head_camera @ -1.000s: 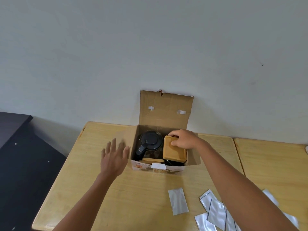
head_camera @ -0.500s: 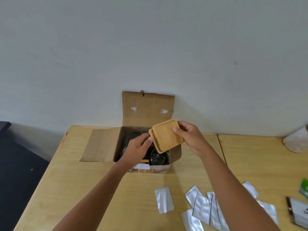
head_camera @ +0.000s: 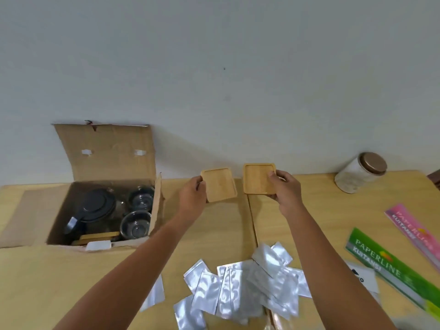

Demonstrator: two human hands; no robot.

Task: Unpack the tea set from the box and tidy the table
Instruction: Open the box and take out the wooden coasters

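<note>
An open cardboard box (head_camera: 104, 158) stands at the left on the wooden table (head_camera: 333, 210). Inside it are a glass teapot with a black lid (head_camera: 95, 206), two glass cups (head_camera: 140, 198) (head_camera: 135, 224) and a wooden piece (head_camera: 98, 235). To the right of the box, above the table, my left hand (head_camera: 192, 198) holds a square wooden coaster (head_camera: 220, 184). My right hand (head_camera: 284, 189) holds a second wooden coaster (head_camera: 258, 178) right beside it. The two coasters are slightly apart.
Several silver foil sachets (head_camera: 238, 289) lie scattered near the front edge. A glass jar with a brown lid (head_camera: 360, 172) stands at the back right. A green booklet (head_camera: 390, 267), a pink one (head_camera: 414, 229) and a white card (head_camera: 364, 277) lie at the right.
The stacked coasters came out of the box and moved right. They are now split, one in each hand. The view has swung to the right.
</note>
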